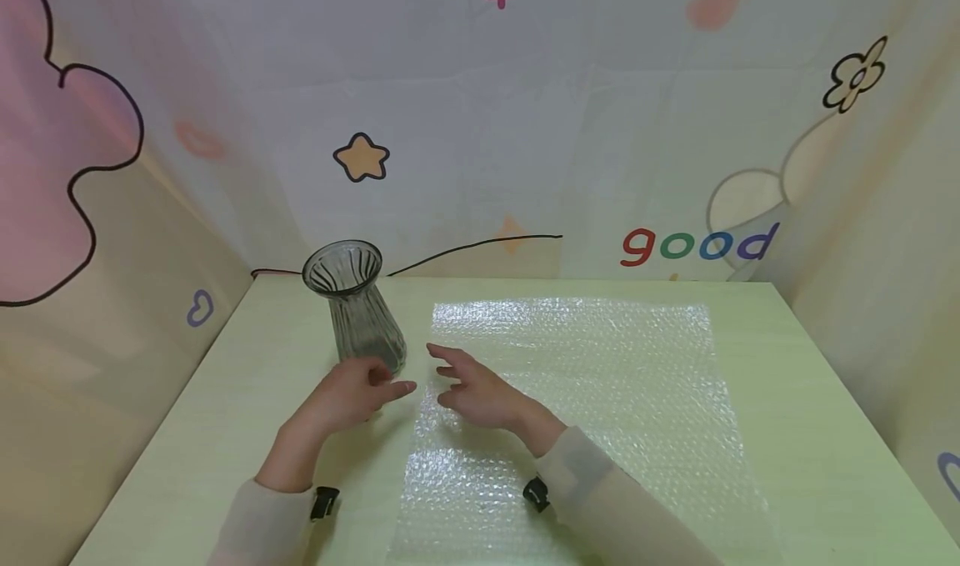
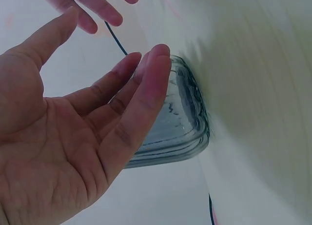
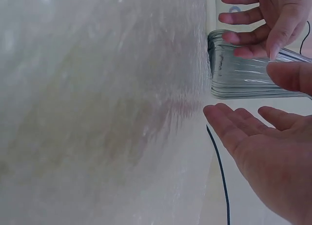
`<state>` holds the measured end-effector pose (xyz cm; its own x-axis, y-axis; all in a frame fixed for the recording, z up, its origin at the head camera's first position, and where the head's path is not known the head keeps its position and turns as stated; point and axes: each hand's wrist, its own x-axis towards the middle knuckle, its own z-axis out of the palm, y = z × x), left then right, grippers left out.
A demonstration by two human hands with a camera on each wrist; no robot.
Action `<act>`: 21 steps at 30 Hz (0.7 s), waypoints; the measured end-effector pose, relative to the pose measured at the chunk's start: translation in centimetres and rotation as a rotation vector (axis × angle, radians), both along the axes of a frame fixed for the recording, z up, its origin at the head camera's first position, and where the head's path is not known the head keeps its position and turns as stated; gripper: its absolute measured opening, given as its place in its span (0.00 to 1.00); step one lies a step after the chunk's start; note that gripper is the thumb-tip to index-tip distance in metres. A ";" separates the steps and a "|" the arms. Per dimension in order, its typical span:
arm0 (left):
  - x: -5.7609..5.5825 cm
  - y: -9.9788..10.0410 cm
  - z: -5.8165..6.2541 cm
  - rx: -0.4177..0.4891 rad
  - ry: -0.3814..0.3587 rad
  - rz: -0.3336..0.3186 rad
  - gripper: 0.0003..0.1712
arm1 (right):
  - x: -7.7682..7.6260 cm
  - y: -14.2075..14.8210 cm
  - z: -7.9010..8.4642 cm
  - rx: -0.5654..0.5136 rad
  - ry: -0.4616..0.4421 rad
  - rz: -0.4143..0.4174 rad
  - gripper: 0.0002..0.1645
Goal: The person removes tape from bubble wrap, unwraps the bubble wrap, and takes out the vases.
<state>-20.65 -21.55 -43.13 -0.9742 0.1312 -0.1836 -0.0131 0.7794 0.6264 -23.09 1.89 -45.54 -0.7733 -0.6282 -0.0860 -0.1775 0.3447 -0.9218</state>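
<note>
A ribbed, smoky glass vase (image 1: 363,320) with a flared rim stands upright on the left part of the table. Just in front of its base is my left hand (image 1: 352,395), fingers loosely bent and holding nothing. In the left wrist view the vase's base (image 2: 175,122) shows behind those fingers. My right hand (image 1: 480,391) hovers over the left edge of a sheet of clear bubble wrap (image 1: 600,383), its fingers extended toward the vase and nothing in them. The right wrist view has both hands near the vase (image 3: 239,73), with the palm of the right hand (image 3: 268,147) facing it.
The bubble wrap lies flat across the middle and right of the pale green table (image 1: 817,433). A printed curtain (image 1: 465,132) hangs behind the table and along both sides. Black wrist straps (image 1: 324,503) show at the sleeves.
</note>
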 end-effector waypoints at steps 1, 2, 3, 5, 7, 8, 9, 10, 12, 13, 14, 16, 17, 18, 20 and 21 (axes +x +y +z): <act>0.0 0.2 0.0 -0.004 0.004 -0.004 0.36 | 0.0 0.1 0.0 0.006 0.004 -0.003 0.44; 0.0 0.3 -0.1 -0.007 0.008 -0.006 0.37 | 0.1 0.3 0.1 0.013 0.006 -0.005 0.44; 0.0 0.4 -0.1 -0.005 0.006 -0.011 0.38 | 0.1 0.4 0.1 0.018 0.010 -0.005 0.44; 0.0 0.8 -0.2 -0.003 -0.004 -0.011 0.38 | 0.3 0.7 0.2 0.029 0.014 -0.005 0.43; 0.0 1.1 -0.3 -0.008 -0.012 -0.018 0.39 | 0.4 1.0 0.3 0.042 0.016 -0.008 0.42; -0.1 1.2 -0.4 -0.010 -0.016 -0.025 0.39 | 0.5 1.2 0.4 0.049 0.018 -0.009 0.42; -0.1 1.3 -0.4 -0.012 -0.021 -0.030 0.40 | 0.5 1.4 0.4 0.049 0.023 -0.010 0.42; -0.1 1.5 -0.5 -0.014 -0.025 -0.034 0.40 | 0.6 1.5 0.4 0.055 0.028 -0.012 0.41; -0.1 1.7 -0.6 -0.018 -0.033 -0.043 0.41 | 0.7 1.8 0.5 0.056 0.032 -0.014 0.41; -0.1 1.8 -0.6 -0.020 -0.035 -0.045 0.41 | 0.7 2.0 0.4 0.056 0.034 -0.014 0.41; -0.1 1.9 -0.7 -0.022 -0.037 -0.045 0.41 | 0.8 2.2 0.5 0.052 0.035 -0.014 0.41; -0.2 2.1 -0.7 -0.028 -0.035 -0.044 0.41 | 0.8 2.5 0.4 0.051 0.033 -0.013 0.41; -0.2 2.2 -0.7 -0.031 -0.032 -0.044 0.41 | 0.9 2.6 0.4 0.048 0.032 -0.012 0.40; -0.2 2.3 -0.7 -0.036 -0.027 -0.048 0.40 | 0.9 2.8 0.4 0.050 0.030 -0.012 0.40; -0.2 2.6 -0.8 -0.047 -0.016 -0.056 0.39 | 1.0 3.2 0.3 0.052 0.028 -0.013 0.40; -0.3 2.7 -0.8 -0.053 -0.013 -0.057 0.39 | 1.1 3.4 0.3 0.053 0.026 -0.015 0.40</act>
